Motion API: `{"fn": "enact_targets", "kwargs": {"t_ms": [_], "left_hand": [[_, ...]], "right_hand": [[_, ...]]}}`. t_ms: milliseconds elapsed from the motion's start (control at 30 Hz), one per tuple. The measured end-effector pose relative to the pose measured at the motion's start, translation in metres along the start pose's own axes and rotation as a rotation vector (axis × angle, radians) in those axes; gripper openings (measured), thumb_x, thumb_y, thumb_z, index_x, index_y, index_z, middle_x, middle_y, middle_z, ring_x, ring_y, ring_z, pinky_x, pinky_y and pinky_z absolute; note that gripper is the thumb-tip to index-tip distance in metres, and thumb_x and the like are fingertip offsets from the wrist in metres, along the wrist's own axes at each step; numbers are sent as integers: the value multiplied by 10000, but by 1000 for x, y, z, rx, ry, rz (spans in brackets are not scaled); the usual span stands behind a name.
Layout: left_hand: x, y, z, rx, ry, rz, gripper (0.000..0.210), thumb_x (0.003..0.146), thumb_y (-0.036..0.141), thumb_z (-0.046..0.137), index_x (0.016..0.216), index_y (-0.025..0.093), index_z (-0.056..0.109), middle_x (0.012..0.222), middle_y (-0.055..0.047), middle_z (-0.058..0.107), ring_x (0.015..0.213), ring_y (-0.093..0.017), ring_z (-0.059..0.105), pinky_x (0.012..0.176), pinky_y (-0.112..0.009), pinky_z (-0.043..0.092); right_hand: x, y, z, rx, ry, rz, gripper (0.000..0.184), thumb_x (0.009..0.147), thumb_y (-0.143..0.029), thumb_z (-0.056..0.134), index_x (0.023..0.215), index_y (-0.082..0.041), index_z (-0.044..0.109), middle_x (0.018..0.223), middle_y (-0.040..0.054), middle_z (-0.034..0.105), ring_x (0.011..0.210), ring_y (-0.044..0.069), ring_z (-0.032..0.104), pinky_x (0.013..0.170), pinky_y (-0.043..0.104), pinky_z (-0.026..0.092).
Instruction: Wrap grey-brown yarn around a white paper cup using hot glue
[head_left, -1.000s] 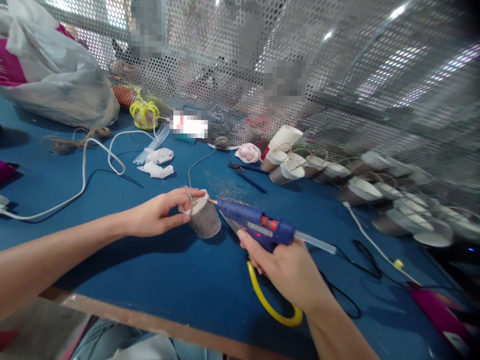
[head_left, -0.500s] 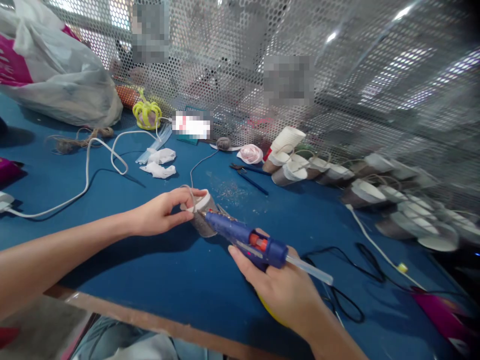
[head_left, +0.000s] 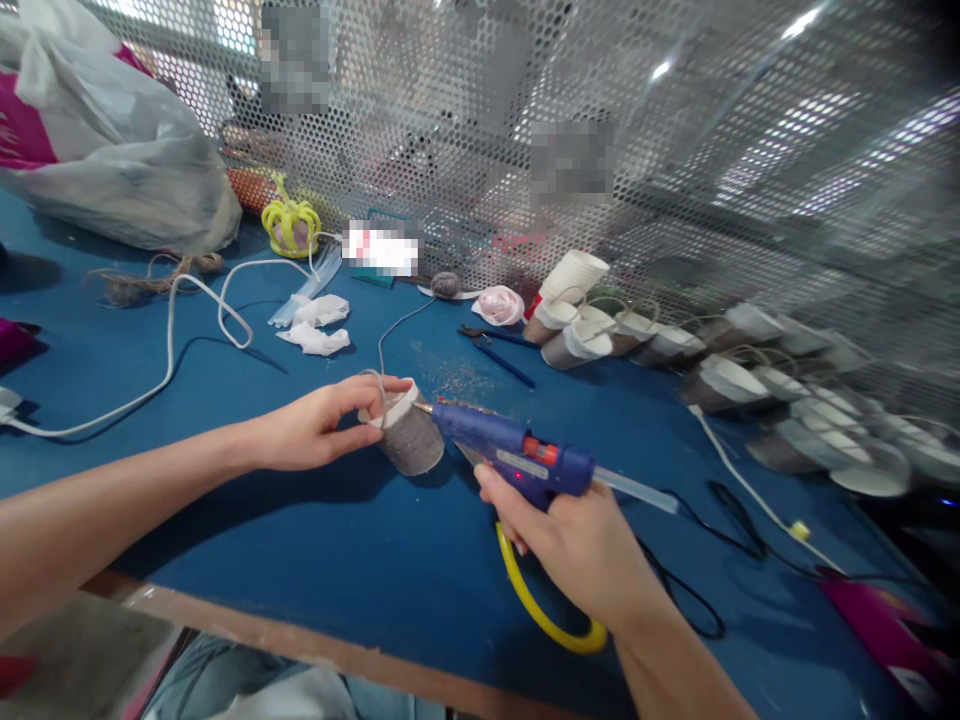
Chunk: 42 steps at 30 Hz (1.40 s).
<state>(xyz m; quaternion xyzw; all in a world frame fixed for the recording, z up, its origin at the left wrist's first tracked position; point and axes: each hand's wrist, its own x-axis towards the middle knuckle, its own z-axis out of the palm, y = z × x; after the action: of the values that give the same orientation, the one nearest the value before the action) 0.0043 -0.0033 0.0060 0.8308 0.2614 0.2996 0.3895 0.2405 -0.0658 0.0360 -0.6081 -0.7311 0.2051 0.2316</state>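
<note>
My left hand [head_left: 319, 425] grips the rim of a small paper cup [head_left: 411, 445] wrapped in grey yarn, its white rim tilted up. A yarn strand runs from the cup back to a small grey yarn ball [head_left: 445, 286]. My right hand [head_left: 577, 545] is closed round a blue hot glue gun [head_left: 487, 437], a clear glue stick [head_left: 637, 488] poking out behind. The gun's metal nozzle points at the cup's rim, close beside it. Below the gun and right hand is a pair of scissors with a yellow handle [head_left: 525, 595], partly hidden.
Blue-handled pliers [head_left: 502, 360] and a pink ribbon roll [head_left: 499, 305] lie beyond the cup. Several wrapped cups [head_left: 577, 345] line the right side. A white cable [head_left: 171, 345] loops at left near a plastic bag [head_left: 142, 190]. A perforated metal screen [head_left: 465, 130] stands behind.
The glue gun and my right hand have moved right, and the nozzle has drawn back from my left fingers. More of the cup's side and the scissors' yellow handle now shows.
</note>
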Motion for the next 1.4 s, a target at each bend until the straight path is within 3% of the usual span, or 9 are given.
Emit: {"fn": "enact_targets", "kwargs": {"t_ms": [367,533,767,967,1200,1400], "left_hand": [[-1,0,0,13,6,5,89,834,183,418,748,161,421,1235,-158,477,1219,-218,381,944,-358,340],[-1,-1,0,5,-7,2,84,832,181,423,750,162,417,1235,-158,471,1233,-209,366,951,-339,335],[-1,0,0,9,6,-8,89,832,199,420,750,165,418,1240,-154,473,1224,-220,375,948,-351,337],[-1,-1,0,8,3,8,85,832,205,420,758,164,429,1225,-157,483,1228,-226,370,952,-373,337],[-1,0,0,18,5,-2,91,833,194,422,748,163,420,1237,-159,471,1220,-211,380,944,-343,341],[-1,-1,0,12,15,3,109,838,208,411,739,164,424,1192,-158,500,1227,-228,372,935,-359,345]], "right_hand": [[8,-7,-2,87,-34,78,369,780,-445,474,533,-174,514,413,-10,513,397,114,514,451,239,443],[3,-3,0,115,-39,58,348,767,-460,482,578,-173,536,378,-27,492,349,109,486,381,228,424],[10,-7,-3,72,-24,43,351,785,-412,473,517,-185,483,407,-8,514,411,121,532,466,239,449],[4,-5,-1,120,-39,68,339,763,-461,482,572,-184,522,377,-31,486,352,112,487,390,230,428],[6,-5,0,47,-30,70,372,780,-468,455,550,-184,528,389,-19,505,366,118,502,415,243,438],[-5,-4,3,-176,107,-88,309,758,-475,475,706,-213,629,588,48,631,652,225,624,604,329,505]]}}
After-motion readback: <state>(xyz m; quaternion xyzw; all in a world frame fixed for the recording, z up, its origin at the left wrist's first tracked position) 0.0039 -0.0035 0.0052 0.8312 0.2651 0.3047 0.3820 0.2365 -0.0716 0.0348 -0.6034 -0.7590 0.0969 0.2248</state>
